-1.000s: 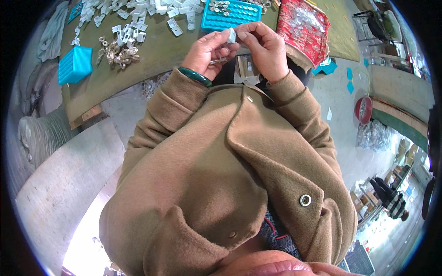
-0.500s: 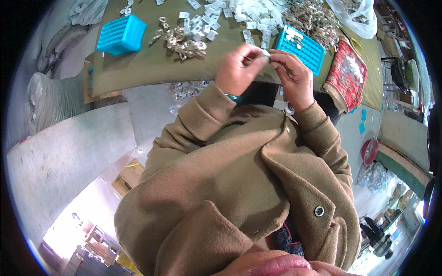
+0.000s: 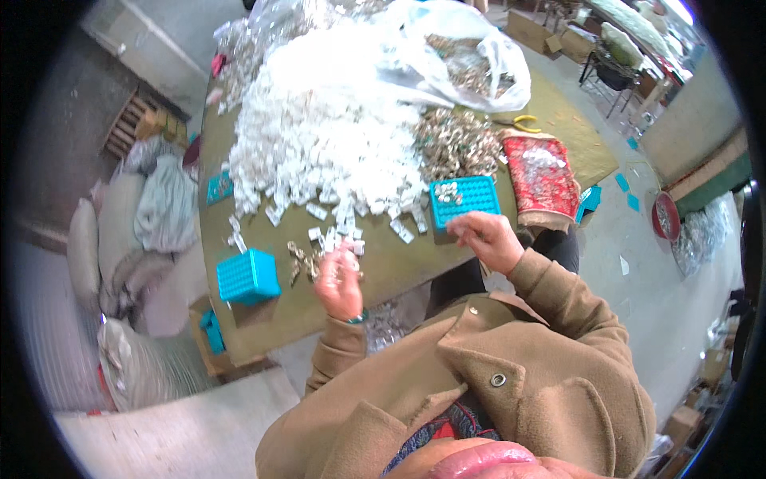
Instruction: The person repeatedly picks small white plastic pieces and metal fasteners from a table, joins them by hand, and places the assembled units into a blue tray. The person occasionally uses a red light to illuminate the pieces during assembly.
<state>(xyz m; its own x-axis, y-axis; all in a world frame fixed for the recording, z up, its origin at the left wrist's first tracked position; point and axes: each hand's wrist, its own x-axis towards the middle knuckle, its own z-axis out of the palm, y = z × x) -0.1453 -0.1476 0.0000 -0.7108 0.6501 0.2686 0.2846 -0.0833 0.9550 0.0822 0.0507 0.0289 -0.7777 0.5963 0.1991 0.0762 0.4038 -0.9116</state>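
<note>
My left hand (image 3: 341, 286) reaches over the near part of the table, at a small cluster of shiny brownish metal pieces (image 3: 301, 262) and several small white plastic pieces (image 3: 315, 211). Motion smears its fingers, and I cannot make out whether they hold anything. Farther right, my right hand (image 3: 493, 241) is at the near edge of a blue gridded tray (image 3: 479, 199). Its thumb and fingers are bent together in a pinch; anything between them is too small to see. A few small whitish pieces (image 3: 448, 192) lie in the tray's left part.
A large heap of white pieces (image 3: 319, 120) covers the table's far middle. Beside it lie a metal heap (image 3: 459, 144), a clear plastic bag (image 3: 511, 92), yellow-handled pliers (image 3: 527, 124) and a red patterned cloth (image 3: 540, 180). An upturned blue gridded block (image 3: 247, 277) stands near the left edge.
My hands were together around a small white piece; now they are apart, the left over the loose pieces, the right by the tray. The view has tilted up and shows more table.
</note>
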